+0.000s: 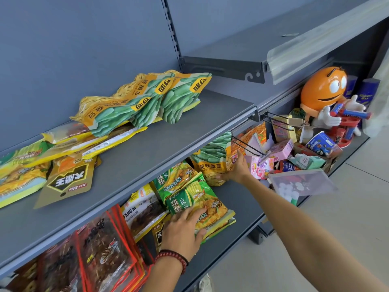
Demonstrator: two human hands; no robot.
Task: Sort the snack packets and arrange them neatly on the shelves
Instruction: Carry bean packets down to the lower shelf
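Hands both at lower shelf (237,199). Left hand (185,230) lies flat on top noodle packet (202,205), fingers straight and spread across its face, thumb along near edge, nothing pinched or wrapped. Bracelet (174,256) of dark red beads on that wrist. Right hand (235,169) is further right on same shelf and grips bean packet (212,161) at its base: fingers curled under bottom corner, thumb up along right side. Bean packet stands upright near shelf front, just right of noodle packets. Cannot tell if it touches them.

Top noodle packet lies tilted on a second green one (176,178) behind it. Brown packet (143,211) sits left of these, partly under them. Red-edged packets (101,253) further left, standing in a leaning row, faces toward camera.

Upper shelf (168,144): bean pile (157,98) at back against panel, several packets overlapped and lying flat. Yellow packets (21,175) heaped at left end. Black-gold packet (69,180) lies flat near front edge, print upside down to camera.

Right bay: orange mascot (324,91) standing at back, arms out. Boxes (282,148) in a loose heap in front of it, mixed colours. Hooks (248,146) of black wire stick out from shelf rail above right hand. Clear pouch (301,182) lies at front of heap, near right forearm.
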